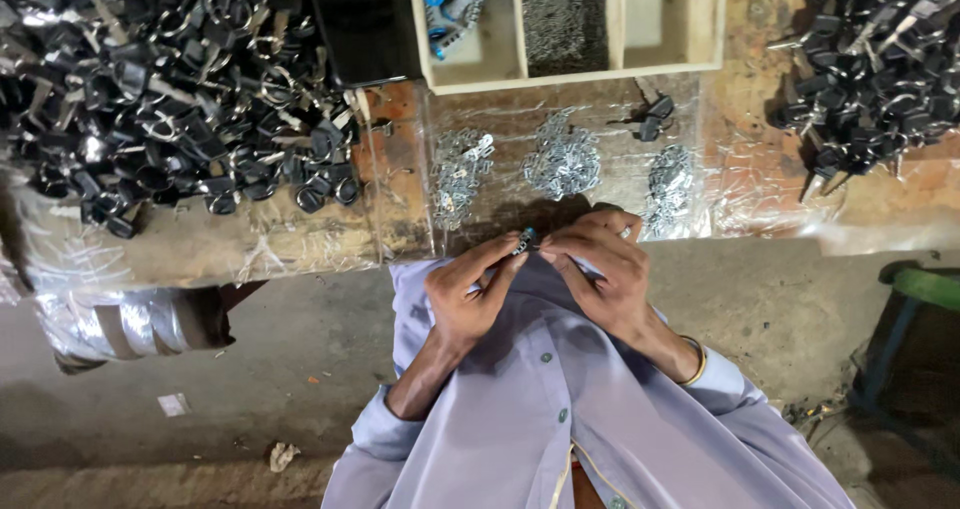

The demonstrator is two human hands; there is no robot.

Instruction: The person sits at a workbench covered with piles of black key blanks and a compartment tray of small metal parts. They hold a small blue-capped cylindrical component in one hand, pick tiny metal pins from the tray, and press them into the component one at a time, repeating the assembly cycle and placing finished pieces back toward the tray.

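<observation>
A small metal piece (527, 239), dark and shiny, is pinched between the fingertips of both hands, held close to the person's chest at the near edge of a workbench (300, 244). The left hand (468, 294) closes its thumb and forefinger on the piece from the left; the right hand (600, 269) closes on it from the right, fingers curled over the top (the piece is too small to tell its exact shape). Both wrists come out of pale lilac shirt sleeves (520, 419).

Just beyond the hands, on clear plastic sheeting covering the bench, lie three small heaps of silvery metal links (563, 159), side by side. A lone black key-like part (652, 119) sits just beyond them. Farther off stands a pale wooden tray (570, 74) with compartments. To the far left spreads a large pile of black-headed keys with rings (170, 79); a similar pile (875, 69) lies at the far right. A green stool (925, 284) stands on the floor at the right.
</observation>
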